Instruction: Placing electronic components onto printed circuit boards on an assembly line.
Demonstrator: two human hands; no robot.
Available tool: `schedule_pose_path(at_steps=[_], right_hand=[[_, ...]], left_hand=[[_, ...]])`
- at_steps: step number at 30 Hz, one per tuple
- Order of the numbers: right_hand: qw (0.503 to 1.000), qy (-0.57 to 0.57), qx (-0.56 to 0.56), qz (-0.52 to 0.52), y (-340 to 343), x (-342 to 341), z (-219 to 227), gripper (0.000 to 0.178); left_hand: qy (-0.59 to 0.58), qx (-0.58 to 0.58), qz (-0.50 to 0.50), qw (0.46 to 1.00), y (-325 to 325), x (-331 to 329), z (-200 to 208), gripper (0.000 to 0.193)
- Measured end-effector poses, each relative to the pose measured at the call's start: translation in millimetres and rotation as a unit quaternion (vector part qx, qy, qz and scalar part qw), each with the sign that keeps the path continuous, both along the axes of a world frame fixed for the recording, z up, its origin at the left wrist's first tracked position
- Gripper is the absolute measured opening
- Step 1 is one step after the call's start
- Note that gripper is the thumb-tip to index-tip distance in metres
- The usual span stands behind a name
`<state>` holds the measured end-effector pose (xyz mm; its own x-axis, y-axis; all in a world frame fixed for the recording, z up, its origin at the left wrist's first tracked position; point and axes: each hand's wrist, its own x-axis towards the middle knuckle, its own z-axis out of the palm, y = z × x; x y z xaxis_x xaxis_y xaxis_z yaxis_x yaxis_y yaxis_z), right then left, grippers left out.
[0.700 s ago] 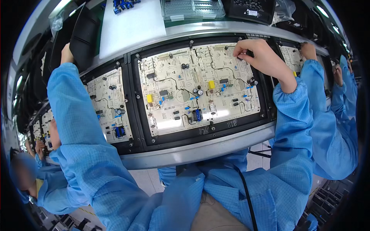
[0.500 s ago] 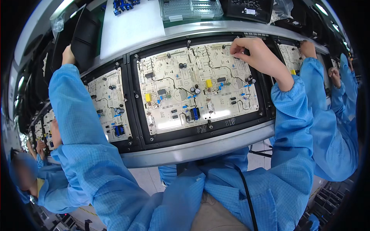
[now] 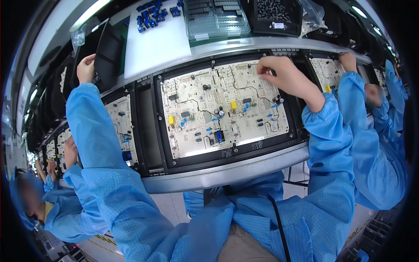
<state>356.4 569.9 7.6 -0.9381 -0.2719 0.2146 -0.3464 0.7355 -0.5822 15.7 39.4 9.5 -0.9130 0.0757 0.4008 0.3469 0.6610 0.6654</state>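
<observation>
My right hand (image 3: 283, 76) hovers over the upper right part of a pale circuit board panel (image 3: 192, 148), thumb and fingers pinched together. Whatever may be between those fingertips is too small to make out. The panel lies in a black frame (image 3: 200, 160) and carries yellow blocks, round capacitors, small blue parts and one blue-and-black transformer (image 3: 219, 136). At the far left, my left hand (image 3: 86, 69) is at the edge of a tilted black bin (image 3: 109, 50). Its fingers are bent together, and I cannot see what they grip, if anything.
Beyond the metal rail, several blue parts (image 3: 148, 19) lie on a white sheet (image 3: 152, 52). A clear tray (image 3: 217, 19) and a black bin of small dark parts (image 3: 275, 13) stand beside it. More framed boards (image 3: 120, 115) flank mine. Co-workers' hands (image 3: 348, 61) reach in from both sides.
My left hand has come further into view beside the black bin. A gap has widened between my frame and the one on its left. My right hand stays pinched over the panel.
</observation>
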Motion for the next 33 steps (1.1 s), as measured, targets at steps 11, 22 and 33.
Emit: schedule_pose_path(at_steps=[11, 22, 33], right_hand=[[0.957, 0.168, 0.046, -0.232, 68.5, -102.6, 37.0, 0.020], [0.972, -0.037, 0.168, -0.162, 115.1, -204.5, 8.2, 0.016], [0.938, 0.073, 0.240, -0.239, 105.4, -188.4, 24.6, 0.021]], left_hand=[[-0.088, 0.118, -0.026, 0.989, 53.3, 78.2, 78.3, 0.025], [-0.181, 0.132, -0.336, 0.915, 174.7, 256.2, 73.2, 0.029], [-0.324, 0.354, -0.287, 0.829, 209.0, 277.3, 11.1, 0.030]])
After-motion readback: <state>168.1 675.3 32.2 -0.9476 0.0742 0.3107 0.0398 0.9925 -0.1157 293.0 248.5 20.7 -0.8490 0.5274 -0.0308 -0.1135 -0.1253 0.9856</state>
